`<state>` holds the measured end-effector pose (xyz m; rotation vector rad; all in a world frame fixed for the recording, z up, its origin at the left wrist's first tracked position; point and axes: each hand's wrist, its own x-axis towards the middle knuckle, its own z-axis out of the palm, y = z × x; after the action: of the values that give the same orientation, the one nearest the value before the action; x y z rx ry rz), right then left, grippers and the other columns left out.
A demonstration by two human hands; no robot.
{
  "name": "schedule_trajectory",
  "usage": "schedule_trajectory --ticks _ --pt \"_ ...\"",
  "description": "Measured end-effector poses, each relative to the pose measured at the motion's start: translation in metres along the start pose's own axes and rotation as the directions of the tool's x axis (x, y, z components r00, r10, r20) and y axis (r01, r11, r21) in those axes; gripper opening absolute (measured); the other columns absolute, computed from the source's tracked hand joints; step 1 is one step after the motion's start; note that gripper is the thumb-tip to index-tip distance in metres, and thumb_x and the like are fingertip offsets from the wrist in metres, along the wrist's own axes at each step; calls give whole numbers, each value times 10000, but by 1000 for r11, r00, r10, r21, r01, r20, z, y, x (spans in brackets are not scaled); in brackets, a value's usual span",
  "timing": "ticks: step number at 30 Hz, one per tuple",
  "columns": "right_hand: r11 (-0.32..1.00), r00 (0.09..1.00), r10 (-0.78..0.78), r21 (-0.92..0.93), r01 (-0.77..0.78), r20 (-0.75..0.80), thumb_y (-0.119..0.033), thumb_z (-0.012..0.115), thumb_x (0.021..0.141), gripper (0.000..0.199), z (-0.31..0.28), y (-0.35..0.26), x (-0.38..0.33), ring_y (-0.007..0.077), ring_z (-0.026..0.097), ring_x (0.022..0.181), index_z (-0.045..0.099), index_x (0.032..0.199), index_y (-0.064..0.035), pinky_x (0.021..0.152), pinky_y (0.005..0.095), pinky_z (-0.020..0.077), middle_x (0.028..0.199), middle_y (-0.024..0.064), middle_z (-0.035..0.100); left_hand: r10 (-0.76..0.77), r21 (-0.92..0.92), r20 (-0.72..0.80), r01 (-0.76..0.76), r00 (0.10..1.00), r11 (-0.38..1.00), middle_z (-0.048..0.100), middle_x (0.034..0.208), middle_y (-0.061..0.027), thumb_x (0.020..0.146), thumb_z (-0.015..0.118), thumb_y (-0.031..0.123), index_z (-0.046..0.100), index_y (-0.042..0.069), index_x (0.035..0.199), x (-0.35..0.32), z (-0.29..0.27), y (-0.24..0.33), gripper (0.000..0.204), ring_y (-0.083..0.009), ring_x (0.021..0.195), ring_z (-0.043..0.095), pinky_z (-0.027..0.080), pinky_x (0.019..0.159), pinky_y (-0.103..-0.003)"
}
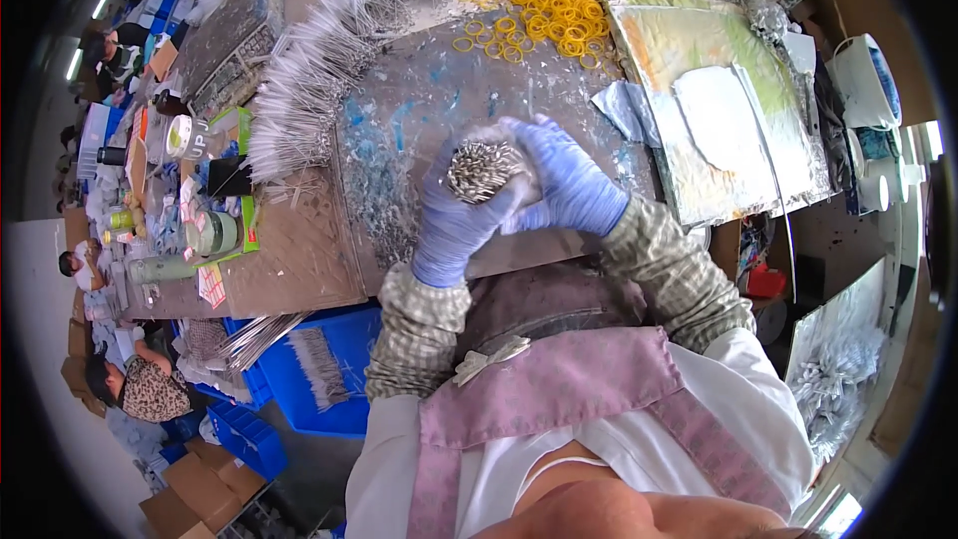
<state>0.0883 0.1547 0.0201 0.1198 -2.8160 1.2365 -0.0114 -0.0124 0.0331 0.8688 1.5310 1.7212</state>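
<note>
A round bundle of thin wire brushes is held between my hands over the work table, its silvery ends packed tight and facing up. My left hand, in a blue glove, wraps the left and near side of the bundle. On the right side, my blue-gloved right hand curls around it, slightly smeared by motion. A long curved row of loose wire brushes with whitish bristles stands along the table's left and far side. Beyond my hands lies a pile of yellow rubber bands.
At the right lies a stained board with white sheets on it. Jars, tape and boxes crowd the left, including a glass jar. Below the table edge sits a blue bin with more brushes. Other people work far left.
</note>
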Motion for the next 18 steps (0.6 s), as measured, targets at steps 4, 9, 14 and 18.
schedule_trajectory --ticks 4,9,14,18 --pt "992 925 -57 83 95 -375 -593 864 570 1212 22 12 -14 361 416 1376 329 1475 11 1197 518 181 1433 200 476 234 108 -222 -215 946 971 575 1319 -148 686 920 260 400 68 1432 -2 18 -22 929 -194 1152 609 542 947 -341" --pt "996 956 33 -71 -56 -290 -551 893 559 1230 44 20 -10 371 408 1377 310 1476 26 1181 470 244 1405 233 481 92 132 -95 -79 991 988 585 1274 -113 623 955 296 455 38 1360 -6 2 -66 927 -185 1129 597 509 975 -333" --pt "931 911 122 363 33 -394 -459 901 640 1079 54 19 -7 311 546 1258 352 1452 -9 1047 374 440 1339 197 540 -45 -233 -192 -2 980 972 619 1150 -55 645 943 312 506 20 1270 -8 8 -55 816 -152 1067 602 512 933 -316" --pt "952 977 212 226 -209 9 -462 907 634 1029 -13 -10 -7 279 625 1161 396 1421 -38 988 375 487 1266 148 604 -185 -195 -55 171 981 966 639 1163 -91 677 922 293 498 18 1263 2 -6 11 774 -184 1077 627 531 948 -326"
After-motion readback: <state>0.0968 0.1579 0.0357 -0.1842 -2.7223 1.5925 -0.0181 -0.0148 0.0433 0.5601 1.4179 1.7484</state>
